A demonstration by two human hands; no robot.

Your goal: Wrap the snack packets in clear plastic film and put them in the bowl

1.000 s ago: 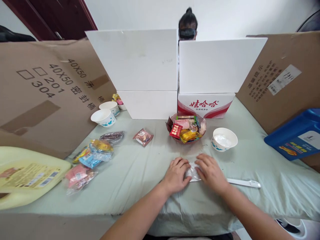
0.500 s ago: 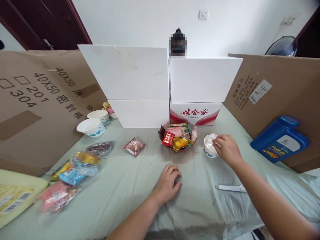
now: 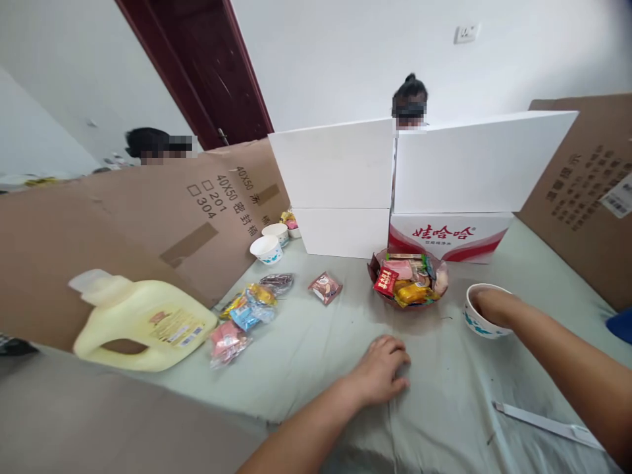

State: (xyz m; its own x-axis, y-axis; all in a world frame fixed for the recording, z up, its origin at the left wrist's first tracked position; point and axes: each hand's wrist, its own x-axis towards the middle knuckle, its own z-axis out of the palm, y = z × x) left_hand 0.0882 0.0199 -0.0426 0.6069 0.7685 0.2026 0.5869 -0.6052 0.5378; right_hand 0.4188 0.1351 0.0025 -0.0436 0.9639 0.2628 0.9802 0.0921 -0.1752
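Observation:
My right hand point(image 3: 496, 307) reaches down into a white paper bowl point(image 3: 482, 328) with a blue pattern; its fingers are hidden below the rim, and so is whatever they may hold. On the tablecloth, my left hand point(image 3: 380, 370) rests palm down, fingers apart and slightly bent, with nothing in it. Between and beyond the hands stands a reddish dish point(image 3: 382, 297) heaped with wrapped snacks, among them a red packet point(image 3: 386, 281) and a yellow one point(image 3: 413, 292). A pair of white tweezers point(image 3: 546, 423) lies near my right forearm. One brown snack packet point(image 3: 325, 288) lies alone, left of the dish.
Several wrapped snacks point(image 3: 247, 309) lie at the left, near a pale yellow jug point(image 3: 192, 306). Two paper bowls point(image 3: 266, 250) stand by the left cardboard point(image 3: 113, 230). White box panels point(image 3: 345, 230) stand at the back. Two people's heads point(image 3: 411, 92) show beyond.
The view has swung left, bringing the whole jug into sight. My right hand, earlier at the bowl's rim with a clear plastic packet, is now down inside the bowl. My left hand stays on the table.

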